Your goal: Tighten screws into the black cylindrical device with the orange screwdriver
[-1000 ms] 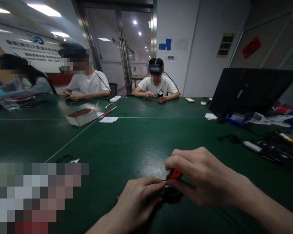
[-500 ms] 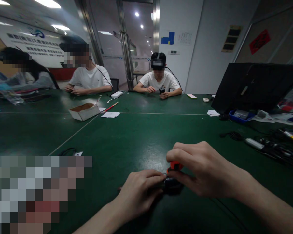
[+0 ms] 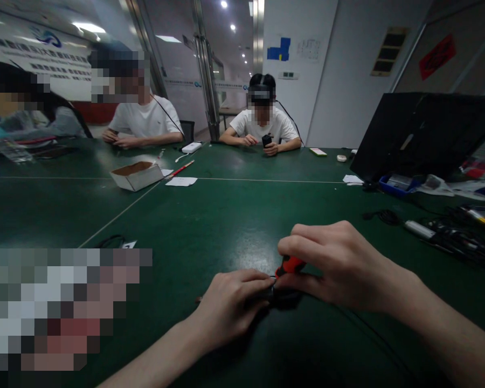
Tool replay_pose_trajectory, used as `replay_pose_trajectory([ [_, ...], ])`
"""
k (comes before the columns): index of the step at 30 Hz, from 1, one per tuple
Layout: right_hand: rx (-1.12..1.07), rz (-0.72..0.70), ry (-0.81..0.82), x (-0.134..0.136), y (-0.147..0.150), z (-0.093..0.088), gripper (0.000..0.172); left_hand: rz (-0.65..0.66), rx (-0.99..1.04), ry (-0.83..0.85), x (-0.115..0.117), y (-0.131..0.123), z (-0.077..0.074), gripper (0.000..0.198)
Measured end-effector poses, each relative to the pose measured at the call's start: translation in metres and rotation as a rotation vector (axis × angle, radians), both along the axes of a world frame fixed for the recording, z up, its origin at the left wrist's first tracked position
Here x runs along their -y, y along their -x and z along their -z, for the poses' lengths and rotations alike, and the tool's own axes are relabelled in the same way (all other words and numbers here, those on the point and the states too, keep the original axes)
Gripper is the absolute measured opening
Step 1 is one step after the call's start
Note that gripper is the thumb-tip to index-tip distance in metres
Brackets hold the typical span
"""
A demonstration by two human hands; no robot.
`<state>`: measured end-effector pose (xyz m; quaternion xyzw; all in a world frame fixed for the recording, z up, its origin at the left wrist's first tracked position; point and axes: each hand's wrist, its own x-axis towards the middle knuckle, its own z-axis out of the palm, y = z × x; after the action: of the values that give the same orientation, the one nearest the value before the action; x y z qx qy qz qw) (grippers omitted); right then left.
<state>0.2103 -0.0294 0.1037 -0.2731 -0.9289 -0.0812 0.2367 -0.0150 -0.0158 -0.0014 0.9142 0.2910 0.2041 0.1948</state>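
Observation:
My left hand [image 3: 236, 299] is closed over a dark object [image 3: 285, 297] low on the green table, pressing it with the fingertips. Most of this object lies beneath my fingers and in shadow, so its kind cannot be made out. Just to its right, my right hand [image 3: 335, 264] pinches a screwdriver [image 3: 293, 264] by its red and black handle between thumb and fingers. The lower end of the screwdriver points down-left at the dark object, close to my left fingertips; its tip is too small to see. A thin black cable [image 3: 367, 334] trails off to the lower right.
A monitor [image 3: 428, 134], a blue tray [image 3: 396, 186] and tangled cables [image 3: 461, 242] occupy the right side of the green table [image 3: 210, 215]. Farther back stand a white box [image 3: 137, 180] and a paper sheet [image 3: 181, 181]. Several people sit around the table. The lower left is pixelated.
My right hand has tilted and shifted slightly, showing more of the screwdriver's handle. My left hand keeps its hold on the dark object. The camera view has moved a little.

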Motion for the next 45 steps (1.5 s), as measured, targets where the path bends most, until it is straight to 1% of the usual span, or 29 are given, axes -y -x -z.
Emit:
replay_pose_trajectory([
  [2, 0.008, 0.003, -0.082, -0.0006, 0.0015, 0.0006, 0.019, 0.001, 0.007, -0.002, -0.0001, -0.0004, -0.0003, 0.024],
  [3, 0.01, -0.001, -0.09, -0.0003, 0.002, 0.0003, 0.022, 0.002, 0.011, -0.002, -0.0003, -0.0006, -0.0001, 0.023],
  [4, 0.009, -0.013, -0.067, 0.0003, 0.0024, -0.0005, 0.021, 0.002, 0.018, -0.001, -0.0005, -0.0007, 0.0003, 0.023],
  [6, 0.001, -0.042, 0.047, 0.0022, 0.0024, -0.0025, 0.012, 0.008, 0.025, 0.003, -0.0008, -0.0008, 0.0011, 0.023],
  [7, -0.001, -0.05, 0.114, 0.0031, 0.0021, -0.0034, 0.013, 0.011, 0.027, 0.003, -0.0007, -0.0008, 0.0012, 0.024],
  [8, -0.004, -0.049, 0.16, 0.0037, 0.0017, -0.0039, 0.017, 0.01, 0.027, 0.001, -0.0005, -0.0008, 0.0012, 0.024],
  [9, -0.008, -0.038, 0.178, 0.0039, 0.0013, -0.0042, 0.019, 0.008, 0.025, -0.003, -0.0002, -0.0009, 0.0008, 0.024],
  [11, 0.0, -0.001, 0.137, 0.0031, 0.0006, -0.0036, 0.017, -0.005, 0.022, -0.017, 0.0006, -0.001, -0.0003, 0.024],
  [14, 0.039, 0.038, 0.0, 0.0004, 0.0006, -0.0017, 0.01, -0.019, 0.02, -0.037, 0.0012, -0.0013, -0.0018, 0.025],
  [15, 0.05, 0.041, -0.039, -0.0003, 0.0008, -0.0011, 0.01, -0.016, 0.021, -0.039, 0.0011, -0.0014, -0.0019, 0.026],
  [17, 0.055, 0.037, -0.095, -0.0007, 0.0017, -0.0006, 0.018, -0.007, 0.022, -0.034, 0.0005, -0.0013, -0.0015, 0.026],
  [19, 0.05, 0.03, -0.106, 0.0006, 0.0028, -0.0012, 0.021, 0.002, 0.018, -0.024, -0.0004, -0.0011, -0.0005, 0.025],
  [20, 0.047, 0.027, -0.086, 0.0018, 0.0032, -0.0019, 0.02, 0.002, 0.017, -0.021, -0.0008, -0.001, 0.0001, 0.024],
  [22, 0.037, 0.013, 0.017, 0.0043, 0.0033, -0.0039, 0.01, 0.003, 0.021, -0.018, -0.0014, -0.0007, 0.0011, 0.024],
  [23, 0.031, 0.005, 0.08, 0.0053, 0.003, -0.0049, 0.01, 0.005, 0.026, -0.022, -0.0016, -0.0006, 0.0015, 0.024],
  [24, 0.024, -0.001, 0.134, 0.0059, 0.0025, -0.0057, 0.013, 0.004, 0.032, -0.027, -0.0017, -0.0006, 0.0017, 0.024],
  [26, 0.007, 0.002, 0.172, 0.0059, 0.0014, -0.0064, 0.018, 0.008, 0.04, -0.041, -0.0015, -0.0006, 0.0015, 0.023],
  [27, 0.002, 0.009, 0.151, 0.0052, 0.001, -0.006, 0.018, 0.01, 0.042, -0.048, -0.0013, -0.0006, 0.0011, 0.023],
  [31, 0.004, 0.035, -0.019, 0.0007, 0.0012, -0.0017, 0.014, -0.008, 0.036, -0.043, 0.0005, -0.0011, -0.0008, 0.026],
  [34, 0.008, 0.038, -0.078, -0.0002, 0.0028, -0.0003, 0.025, -0.007, 0.029, -0.017, 0.001, -0.0012, -0.0007, 0.025],
  [35, 0.009, 0.032, -0.066, 0.0004, 0.0032, -0.0008, 0.025, -0.005, 0.03, -0.011, 0.0008, -0.0012, -0.0003, 0.024],
  [36, 0.011, 0.02, -0.032, 0.0015, 0.0034, -0.0018, 0.022, -0.004, 0.031, -0.007, 0.0005, -0.0011, 0.0003, 0.023],
  [38, 0.008, -0.011, 0.089, 0.0039, 0.0035, -0.0043, 0.012, 0.0, 0.034, -0.005, -0.0005, -0.0008, 0.0014, 0.024],
  [40, -0.001, -0.024, 0.197, 0.0052, 0.003, -0.0058, 0.015, 0.01, 0.029, -0.009, -0.0013, -0.0005, 0.0018, 0.025],
  [41, -0.004, -0.011, 0.209, 0.0051, 0.0026, -0.0059, 0.016, 0.014, 0.024, -0.013, -0.0015, -0.0004, 0.0016, 0.026],
  [43, 0.001, 0.03, 0.141, 0.0033, 0.0016, -0.0044, 0.013, 0.009, 0.021, -0.022, -0.0013, -0.0003, 0.0007, 0.025],
  [45, 0.014, 0.067, 0.025, 0.0007, 0.0006, -0.0021, 0.015, 0.001, 0.025, -0.023, -0.0007, -0.0004, -0.0006, 0.024],
])
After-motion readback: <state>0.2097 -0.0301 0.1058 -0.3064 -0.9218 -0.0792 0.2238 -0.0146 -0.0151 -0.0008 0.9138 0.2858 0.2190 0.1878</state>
